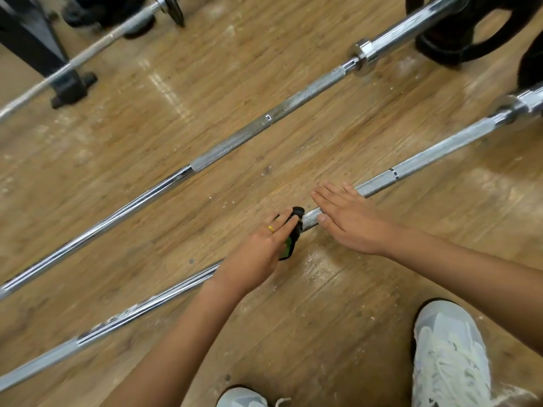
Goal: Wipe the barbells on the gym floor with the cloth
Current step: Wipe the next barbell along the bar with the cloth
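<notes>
I'm wiping the near long silver barbell point(426, 163) with the black-and-green cloth point(294, 230) squeezed in my left hand point(258, 251), flat right hand point(349, 221) pressing it; next, probably rub toward eight o'clock.

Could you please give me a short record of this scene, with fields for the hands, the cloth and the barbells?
setting: wooden gym floor, three barbells in view
left hand: holds a black and green cloth against the near barbell
right hand: open, fingers flat across the near barbell, just beside the cloth
middle barbell: roughly parallel, untouched
far barbell: upper left, blurred, untouched
white shoes: at the bottom edge
</notes>
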Demonstrator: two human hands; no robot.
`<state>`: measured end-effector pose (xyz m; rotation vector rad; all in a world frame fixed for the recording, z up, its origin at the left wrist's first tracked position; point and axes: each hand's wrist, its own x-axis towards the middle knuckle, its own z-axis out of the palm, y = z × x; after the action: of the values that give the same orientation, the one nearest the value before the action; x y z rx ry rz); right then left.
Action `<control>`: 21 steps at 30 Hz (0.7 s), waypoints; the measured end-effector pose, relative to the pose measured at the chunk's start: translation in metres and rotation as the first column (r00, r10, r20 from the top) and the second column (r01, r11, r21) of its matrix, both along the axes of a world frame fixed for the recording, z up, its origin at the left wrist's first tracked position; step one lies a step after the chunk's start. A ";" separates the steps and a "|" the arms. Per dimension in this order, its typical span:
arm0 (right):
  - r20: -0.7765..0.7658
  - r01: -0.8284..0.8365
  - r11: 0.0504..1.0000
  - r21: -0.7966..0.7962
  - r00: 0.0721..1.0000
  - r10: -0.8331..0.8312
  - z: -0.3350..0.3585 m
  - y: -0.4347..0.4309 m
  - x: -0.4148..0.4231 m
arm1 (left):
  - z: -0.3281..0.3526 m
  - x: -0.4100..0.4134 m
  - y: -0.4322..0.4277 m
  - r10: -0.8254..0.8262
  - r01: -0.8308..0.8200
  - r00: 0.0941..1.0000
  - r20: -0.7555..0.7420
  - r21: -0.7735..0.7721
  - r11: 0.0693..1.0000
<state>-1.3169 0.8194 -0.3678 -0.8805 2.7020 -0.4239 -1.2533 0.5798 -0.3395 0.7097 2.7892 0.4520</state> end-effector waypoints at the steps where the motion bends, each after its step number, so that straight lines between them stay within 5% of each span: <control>1: 0.000 0.003 1.000 -0.002 1.000 -0.003 0.001 0.000 0.000 | -0.002 -0.002 -0.002 -0.035 0.034 0.998 -0.050 -0.023 0.999; 5: -0.009 -0.009 1.000 0.011 1.000 0.009 0.004 -0.001 -0.001 | -0.014 0.000 -0.002 -0.155 0.139 0.963 -0.223 -0.083 0.987; 11: 0.015 -0.021 1.000 0.010 1.000 0.021 0.007 0.000 -0.001 | -0.025 0.013 0.009 0.273 -0.290 0.951 -0.142 -0.119 0.949; 17: -0.018 -0.019 0.999 0.036 1.000 0.020 0.003 0.000 0.006 | -0.025 0.003 0.025 0.156 -0.201 0.962 -0.226 -0.196 0.960; 21: -0.011 -0.031 0.999 0.035 0.999 0.031 0.004 0.005 0.011 | -0.014 0.016 0.027 0.349 -0.373 0.923 -0.161 -0.164 0.913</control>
<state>-1.3062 0.8248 -0.3636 -0.9172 2.6942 -0.3653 -1.2376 0.6064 -0.3532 0.1810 3.0407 0.1969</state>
